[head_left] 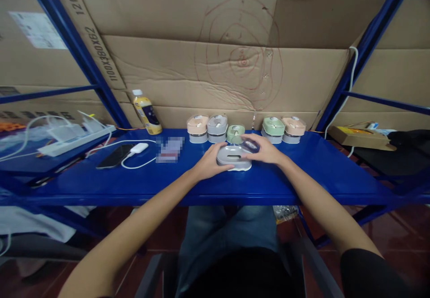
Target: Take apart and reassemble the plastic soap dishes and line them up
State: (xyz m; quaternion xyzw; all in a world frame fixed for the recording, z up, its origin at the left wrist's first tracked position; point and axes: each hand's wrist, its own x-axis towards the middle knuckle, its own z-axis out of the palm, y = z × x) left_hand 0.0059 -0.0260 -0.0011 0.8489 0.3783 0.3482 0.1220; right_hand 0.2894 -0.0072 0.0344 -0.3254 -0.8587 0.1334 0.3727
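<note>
The glossy blue tabletop (110, 183) there holds a white-capped yellow plastic bottle (148, 115), a row of peach, grey and green lidded plastic containers (217, 125), a flat black phone (113, 157) and a thin white cable (134, 168).

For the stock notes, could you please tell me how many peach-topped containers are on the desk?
2. The first peach-topped container stands leftmost along the back; the second peach-topped container stands rightmost.
</note>
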